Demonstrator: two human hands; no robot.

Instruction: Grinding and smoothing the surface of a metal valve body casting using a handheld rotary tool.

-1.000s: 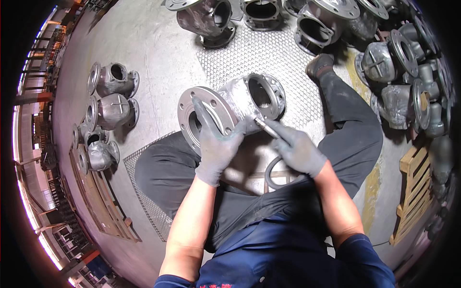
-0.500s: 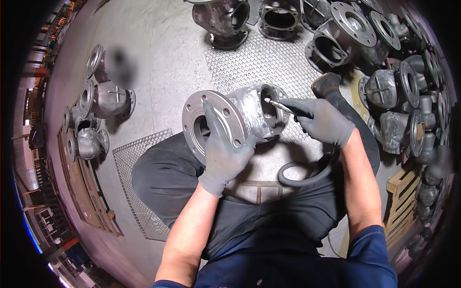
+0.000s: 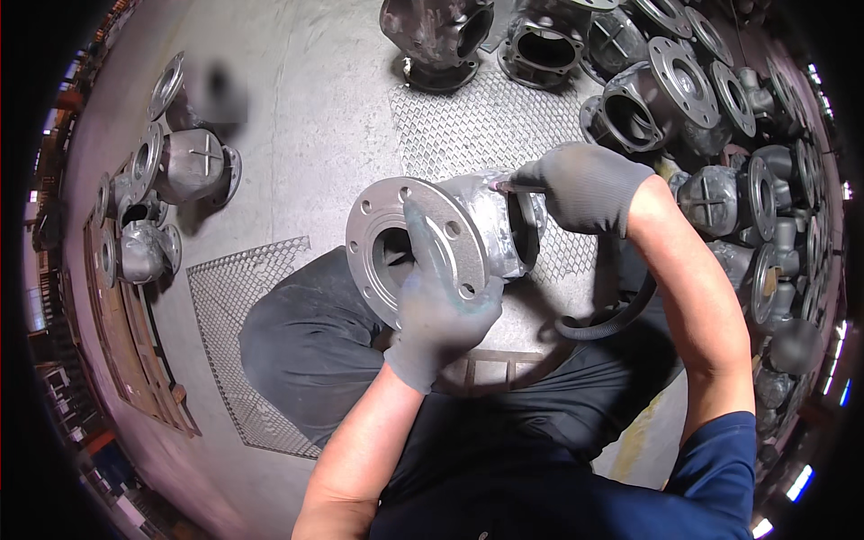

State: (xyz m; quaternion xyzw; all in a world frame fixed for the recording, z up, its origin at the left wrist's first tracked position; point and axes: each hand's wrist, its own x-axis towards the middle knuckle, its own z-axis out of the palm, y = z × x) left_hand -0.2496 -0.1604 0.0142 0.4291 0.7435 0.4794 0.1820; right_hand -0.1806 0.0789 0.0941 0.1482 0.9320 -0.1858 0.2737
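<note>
Between my legs sits a grey cast-metal valve body (image 3: 472,193) with a round bolt-holed flange (image 3: 367,243) on its left end. My gloved left hand (image 3: 445,310) is closed over the lower right rim of that flange, index finger stretched up across its face. In my gloved right hand (image 3: 589,189) is a slim die grinder (image 3: 522,189) with a small pinkish tip. The tip is at the outer top edge of the body's right opening; I cannot tell whether it touches. Most of the grinder is hidden by the hand. A black hose (image 3: 621,322) curves below my right forearm.
Similar valve bodies (image 3: 711,198) crowd the right side, and more (image 3: 540,45) stand at the far edge. Several others (image 3: 191,166) are at the left, near a wooden pallet (image 3: 135,342). Expanded-metal mesh sheets (image 3: 486,121) lie on the concrete floor.
My right hand has lifted and turned over, bringing the grinder tip from inside the right opening to its outer top edge. The left hand keeps its hold on the flange. The whole view has shifted slightly.
</note>
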